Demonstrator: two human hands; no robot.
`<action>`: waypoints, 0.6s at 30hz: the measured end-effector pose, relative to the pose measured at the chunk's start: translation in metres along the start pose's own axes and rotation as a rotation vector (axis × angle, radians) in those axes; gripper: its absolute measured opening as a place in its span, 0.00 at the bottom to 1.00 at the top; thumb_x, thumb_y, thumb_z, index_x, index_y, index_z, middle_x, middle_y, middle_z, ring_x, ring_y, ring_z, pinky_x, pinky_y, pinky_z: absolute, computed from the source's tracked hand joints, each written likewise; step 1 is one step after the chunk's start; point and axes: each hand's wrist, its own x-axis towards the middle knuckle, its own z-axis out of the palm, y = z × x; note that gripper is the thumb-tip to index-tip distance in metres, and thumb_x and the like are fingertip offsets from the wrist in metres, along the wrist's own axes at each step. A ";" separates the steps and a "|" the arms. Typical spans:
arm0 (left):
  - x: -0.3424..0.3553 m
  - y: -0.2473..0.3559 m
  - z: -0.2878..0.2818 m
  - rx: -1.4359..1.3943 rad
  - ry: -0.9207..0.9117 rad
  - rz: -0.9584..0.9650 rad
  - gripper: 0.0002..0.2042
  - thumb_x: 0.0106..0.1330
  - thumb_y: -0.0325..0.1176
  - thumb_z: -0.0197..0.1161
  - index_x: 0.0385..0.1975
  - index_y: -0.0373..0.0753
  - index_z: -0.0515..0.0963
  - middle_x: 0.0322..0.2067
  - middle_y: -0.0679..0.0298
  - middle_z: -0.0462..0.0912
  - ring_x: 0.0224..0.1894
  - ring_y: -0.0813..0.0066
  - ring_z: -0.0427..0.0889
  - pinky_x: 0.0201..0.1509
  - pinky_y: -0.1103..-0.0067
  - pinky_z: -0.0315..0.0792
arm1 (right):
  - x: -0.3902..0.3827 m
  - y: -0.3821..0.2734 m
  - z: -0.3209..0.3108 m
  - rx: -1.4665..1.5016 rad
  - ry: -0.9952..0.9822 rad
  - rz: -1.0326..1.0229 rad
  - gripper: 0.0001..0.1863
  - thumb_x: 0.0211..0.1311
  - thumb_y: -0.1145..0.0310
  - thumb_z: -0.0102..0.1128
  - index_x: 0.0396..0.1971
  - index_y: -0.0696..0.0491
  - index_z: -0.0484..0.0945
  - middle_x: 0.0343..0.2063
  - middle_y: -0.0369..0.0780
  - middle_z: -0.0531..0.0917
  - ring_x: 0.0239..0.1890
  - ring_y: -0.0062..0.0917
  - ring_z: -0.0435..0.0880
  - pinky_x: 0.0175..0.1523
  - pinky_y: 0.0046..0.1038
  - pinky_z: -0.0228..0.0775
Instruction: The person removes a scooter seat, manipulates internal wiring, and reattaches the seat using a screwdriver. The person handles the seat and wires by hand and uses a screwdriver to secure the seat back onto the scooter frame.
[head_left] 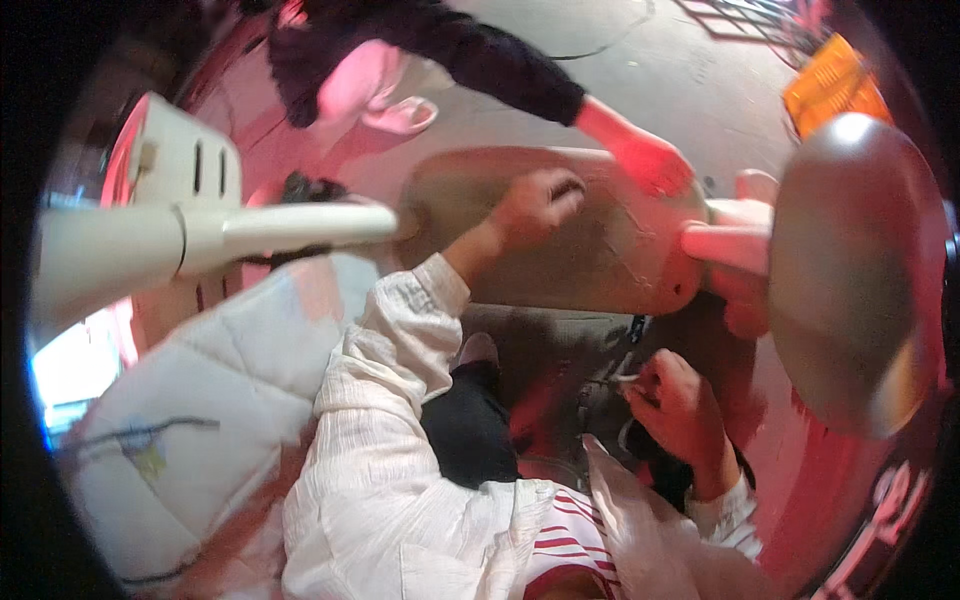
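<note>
My left hand (540, 205) is over a long beige board (590, 265) with rounded corners. Its fingers are curled, and a small dark spot shows among them; what they hold, if anything, I cannot make out. Lower right, my right hand (680, 408) is closed, fingers pinched on a small pale strip (625, 383). That hand is on the near side of the board and apart from it. Another person's hand (650, 160), lit red, reaches from the far side onto the board's right part.
A pale tubular arm (310, 228) meets the board's left end. To the right stands a large oval grey-brown panel (850, 280). An orange basket (835, 85) is at the far right. Quilted pale fabric (230, 400) lies on my left. A dark-sleeved person crouches across from me.
</note>
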 end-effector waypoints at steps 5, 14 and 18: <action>-0.132 -0.004 -0.004 0.066 -0.081 -0.281 0.16 0.61 0.39 0.56 0.41 0.33 0.77 0.39 0.48 0.80 0.43 0.52 0.79 0.47 0.67 0.72 | -0.024 0.002 -0.010 0.065 -0.122 0.203 0.12 0.48 0.73 0.65 0.27 0.56 0.69 0.24 0.45 0.74 0.27 0.40 0.76 0.32 0.35 0.69; -0.228 -0.055 -0.007 0.367 0.487 -0.545 0.27 0.56 0.28 0.61 0.59 0.39 0.65 0.49 0.45 0.73 0.49 0.48 0.73 0.52 0.65 0.69 | -0.012 -0.016 -0.003 -0.046 -0.135 0.075 0.11 0.50 0.73 0.63 0.28 0.57 0.68 0.25 0.47 0.73 0.28 0.43 0.76 0.33 0.35 0.69; -0.223 -0.065 -0.006 0.517 0.452 -0.480 0.32 0.54 0.30 0.64 0.61 0.41 0.62 0.49 0.47 0.72 0.51 0.49 0.71 0.54 0.63 0.67 | -0.015 -0.008 -0.002 -0.057 -0.148 0.030 0.12 0.47 0.75 0.62 0.29 0.57 0.66 0.26 0.47 0.73 0.30 0.46 0.75 0.33 0.37 0.68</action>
